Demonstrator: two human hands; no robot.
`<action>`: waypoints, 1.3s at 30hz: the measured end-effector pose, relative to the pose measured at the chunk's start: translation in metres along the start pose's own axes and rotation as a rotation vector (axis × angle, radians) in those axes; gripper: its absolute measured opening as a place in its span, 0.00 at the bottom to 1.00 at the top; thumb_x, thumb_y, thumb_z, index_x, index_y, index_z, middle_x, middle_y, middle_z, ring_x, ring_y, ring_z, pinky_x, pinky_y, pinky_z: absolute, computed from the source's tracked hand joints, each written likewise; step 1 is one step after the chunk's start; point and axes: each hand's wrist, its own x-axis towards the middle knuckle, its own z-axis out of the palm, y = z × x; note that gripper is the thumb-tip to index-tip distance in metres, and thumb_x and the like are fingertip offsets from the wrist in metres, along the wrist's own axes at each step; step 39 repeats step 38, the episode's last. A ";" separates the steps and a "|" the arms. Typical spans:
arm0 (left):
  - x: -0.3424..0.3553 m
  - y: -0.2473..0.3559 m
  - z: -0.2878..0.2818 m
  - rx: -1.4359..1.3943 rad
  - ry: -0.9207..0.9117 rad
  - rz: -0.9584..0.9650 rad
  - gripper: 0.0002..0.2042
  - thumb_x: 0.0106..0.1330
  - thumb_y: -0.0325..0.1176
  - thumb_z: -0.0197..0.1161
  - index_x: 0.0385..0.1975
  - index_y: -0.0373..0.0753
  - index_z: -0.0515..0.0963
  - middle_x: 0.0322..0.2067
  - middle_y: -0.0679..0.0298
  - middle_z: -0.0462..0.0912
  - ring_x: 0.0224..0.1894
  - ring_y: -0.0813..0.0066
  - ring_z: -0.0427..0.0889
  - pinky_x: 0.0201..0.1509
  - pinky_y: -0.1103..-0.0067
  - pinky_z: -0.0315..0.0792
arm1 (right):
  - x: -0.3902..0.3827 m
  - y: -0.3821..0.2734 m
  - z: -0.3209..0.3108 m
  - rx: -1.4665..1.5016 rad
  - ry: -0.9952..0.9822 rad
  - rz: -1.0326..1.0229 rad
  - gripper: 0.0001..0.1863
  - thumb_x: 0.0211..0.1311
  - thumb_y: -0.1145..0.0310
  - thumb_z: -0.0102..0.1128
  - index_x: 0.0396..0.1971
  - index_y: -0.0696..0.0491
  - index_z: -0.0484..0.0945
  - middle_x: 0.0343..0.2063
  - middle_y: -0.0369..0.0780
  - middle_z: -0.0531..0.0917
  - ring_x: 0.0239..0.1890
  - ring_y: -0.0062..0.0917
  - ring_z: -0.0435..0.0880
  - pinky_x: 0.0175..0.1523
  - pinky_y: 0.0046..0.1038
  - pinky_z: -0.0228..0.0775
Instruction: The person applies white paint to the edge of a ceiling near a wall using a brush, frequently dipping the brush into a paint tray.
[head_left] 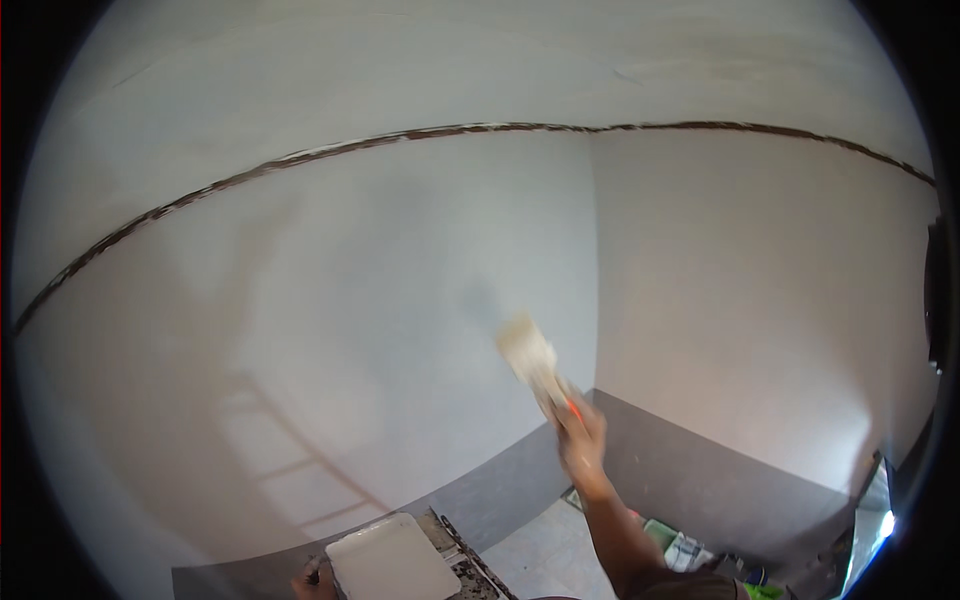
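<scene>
My right hand (582, 435) is raised in front of the wall, closed around the handle of a wide paintbrush (527, 348). The pale bristles point up and to the left, and motion blurs them. Whether they touch the wall I cannot tell. Low in the view is a white paint tray (392, 560) holding what looks like white paint. At the tray's left edge my left hand (316, 580) is curled against it, partly cut off by the lower rim.
A pale wall (400, 300) with a grey lower band (690, 460) meets another at a corner. A dark, rough strip (400, 135) runs along the top. Under the tray is a paint-spattered support (470, 570). Green and white items (680, 545) lie low at right, near a bright lamp (885, 525).
</scene>
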 end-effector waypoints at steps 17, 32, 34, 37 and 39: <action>0.006 -0.008 0.002 -0.002 0.037 -0.032 0.26 0.75 0.37 0.62 0.66 0.27 0.69 0.65 0.48 0.76 0.67 0.54 0.74 0.71 0.64 0.67 | -0.191 0.014 -0.097 -0.131 0.274 0.661 0.16 0.76 0.57 0.56 0.32 0.53 0.77 0.23 0.29 0.70 0.25 0.16 0.67 0.30 0.24 0.61; 0.011 -0.005 0.006 -0.042 0.088 0.328 0.16 0.61 0.34 0.67 0.45 0.31 0.86 0.34 0.51 0.90 0.36 0.73 0.88 0.44 0.74 0.80 | -0.187 0.084 -0.015 0.007 0.139 0.510 0.07 0.65 0.66 0.62 0.27 0.47 0.76 0.27 0.30 0.78 0.33 0.20 0.76 0.39 0.30 0.69; 0.012 -0.005 0.008 0.012 0.100 0.256 0.16 0.62 0.34 0.67 0.45 0.31 0.86 0.33 0.50 0.90 0.35 0.75 0.88 0.43 0.75 0.80 | -0.186 0.110 -0.028 -0.010 0.012 0.488 0.06 0.64 0.63 0.64 0.31 0.49 0.80 0.31 0.34 0.82 0.35 0.24 0.78 0.40 0.32 0.71; 0.006 -0.004 0.003 -0.003 0.114 0.266 0.16 0.63 0.35 0.68 0.48 0.34 0.86 0.38 0.54 0.91 0.38 0.69 0.89 0.47 0.74 0.80 | -0.189 0.166 -0.047 0.760 -0.093 0.786 0.15 0.67 0.59 0.60 0.48 0.50 0.82 0.46 0.44 0.84 0.49 0.39 0.83 0.60 0.38 0.73; 0.007 0.006 -0.004 0.043 0.122 0.283 0.17 0.63 0.35 0.68 0.49 0.35 0.86 0.40 0.55 0.91 0.38 0.66 0.90 0.49 0.73 0.80 | -0.192 0.173 -0.042 0.767 -0.118 0.811 0.15 0.67 0.59 0.60 0.48 0.50 0.82 0.46 0.44 0.84 0.49 0.39 0.83 0.60 0.38 0.73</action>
